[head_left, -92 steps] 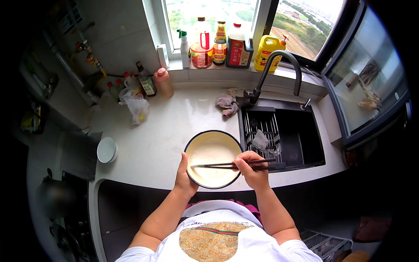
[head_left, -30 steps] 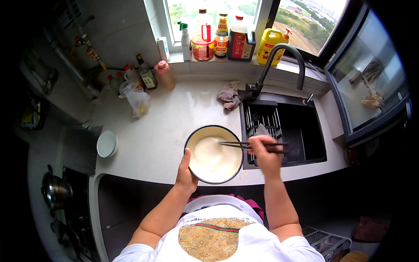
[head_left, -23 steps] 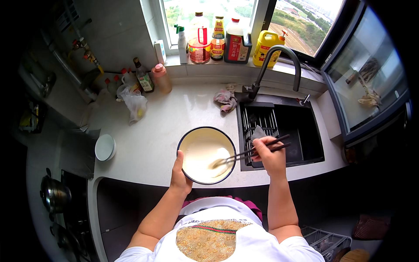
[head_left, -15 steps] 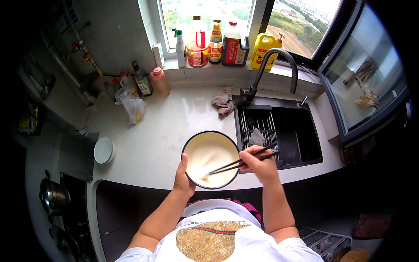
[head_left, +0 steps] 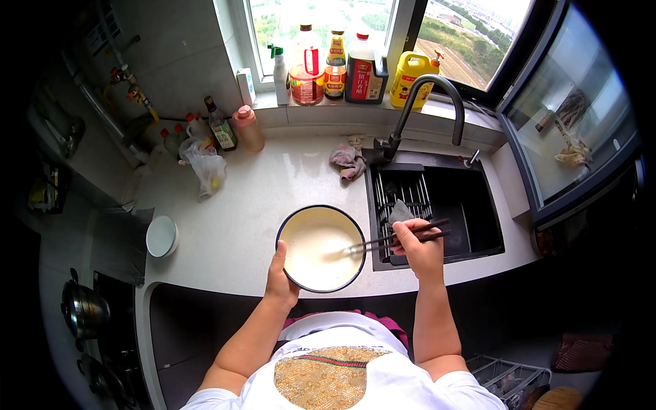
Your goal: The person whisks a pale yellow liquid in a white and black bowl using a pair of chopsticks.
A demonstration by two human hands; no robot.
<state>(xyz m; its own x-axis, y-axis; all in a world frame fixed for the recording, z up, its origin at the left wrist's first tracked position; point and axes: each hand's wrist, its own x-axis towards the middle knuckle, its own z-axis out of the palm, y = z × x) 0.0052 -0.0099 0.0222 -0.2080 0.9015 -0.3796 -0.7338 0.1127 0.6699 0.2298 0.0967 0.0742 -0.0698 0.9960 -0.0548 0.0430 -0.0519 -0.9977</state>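
A cream-coloured bowl (head_left: 301,220) with a dark blue rim is at the counter's front edge, holding a pale, creamy batter (head_left: 320,249). My left hand (head_left: 280,279) grips its left side, thumb over the rim and fingers underneath. In my right hand (head_left: 422,251) is a pair of dark chopsticks (head_left: 376,242), slanting left over the bowl's right rim. Their tips are coated and blurred by motion in the batter. Whether the bowl's base touches the counter, I cannot tell.
Right of the bowl lies a black sink (head_left: 482,205) with a rack and a curved faucet (head_left: 437,80). A crumpled cloth (head_left: 348,162) lies beside it. A white bowl (head_left: 162,236) stands left. Bottles (head_left: 250,128) and a plastic bag (head_left: 207,167) sit at the back left.
The bowl and my left hand have shifted slightly left. My right hand has moved right and a little up, and the chopstick tips have gone from the bowl's lower part to its right side.
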